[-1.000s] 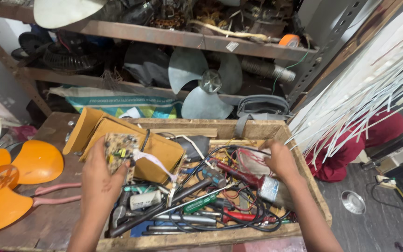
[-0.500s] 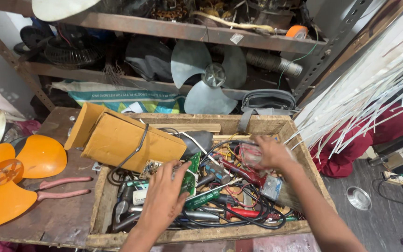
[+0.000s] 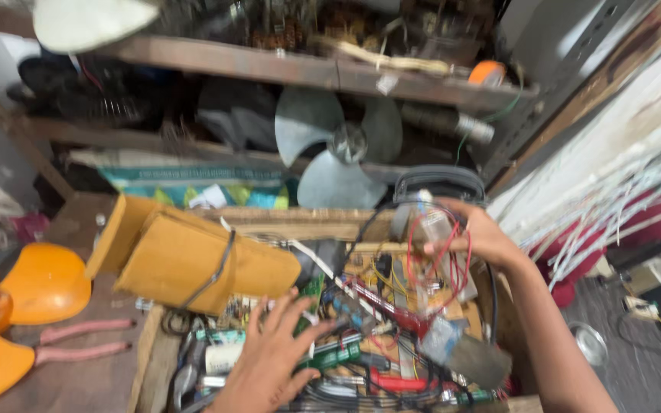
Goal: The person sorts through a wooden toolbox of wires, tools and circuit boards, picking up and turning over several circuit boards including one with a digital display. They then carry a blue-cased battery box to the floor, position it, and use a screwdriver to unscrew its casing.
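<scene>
A wooden crate (image 3: pixel 292 222) on the bench is full of tools, wires and small parts. My right hand (image 3: pixel 474 232) is raised over its far right side, gripping a small electrical part with red wires (image 3: pixel 431 229) hanging from it. My left hand (image 3: pixel 273 359) hovers with spread fingers over the tools at the crate's near side, holding nothing. Screwdrivers with green and red handles (image 3: pixel 350 358) lie just to its right. Two yellow-brown boxes (image 3: pixel 185 256) tied with a dark cord rest on the crate's left rim. The picture is blurred.
An orange fan blade (image 3: pixel 17 306) and pink-handled pliers (image 3: pixel 78 342) lie on the bench at left. A grey fan blade (image 3: pixel 334 145) stands behind the crate under cluttered shelves (image 3: pixel 269 69). White rods (image 3: pixel 629 199) lean at right. A steel bowl (image 3: pixel 589 343) sits on the floor.
My right hand has lifted the wired part up out of the crate's right side. My left hand has moved from the boxes rightward and down over the tools. The view has swung closer.
</scene>
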A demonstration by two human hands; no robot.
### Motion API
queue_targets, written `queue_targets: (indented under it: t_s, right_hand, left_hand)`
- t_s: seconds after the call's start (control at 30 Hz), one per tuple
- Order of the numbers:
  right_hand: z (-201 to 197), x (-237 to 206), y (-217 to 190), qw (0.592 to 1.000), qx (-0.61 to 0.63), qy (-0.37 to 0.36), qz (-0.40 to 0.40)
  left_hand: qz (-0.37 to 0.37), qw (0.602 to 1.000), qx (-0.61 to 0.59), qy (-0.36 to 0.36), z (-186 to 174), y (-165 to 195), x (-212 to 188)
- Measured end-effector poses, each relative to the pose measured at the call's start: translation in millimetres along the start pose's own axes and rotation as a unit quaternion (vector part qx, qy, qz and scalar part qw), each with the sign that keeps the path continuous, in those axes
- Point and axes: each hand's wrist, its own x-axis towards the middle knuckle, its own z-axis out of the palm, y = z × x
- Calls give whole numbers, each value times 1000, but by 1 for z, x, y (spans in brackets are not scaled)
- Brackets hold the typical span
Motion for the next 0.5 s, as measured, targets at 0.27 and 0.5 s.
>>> queue_targets:
  t_s: [0.27,0.5]
  right_hand:
    - [-3,12,40,961,-263,-67,47]
    - [16,9,43,940,-302,-158,19]
  left_hand:
    - [-87,994,50,41,-22,-35,27]
    - [-69,987,104,105,-1,-41,25]
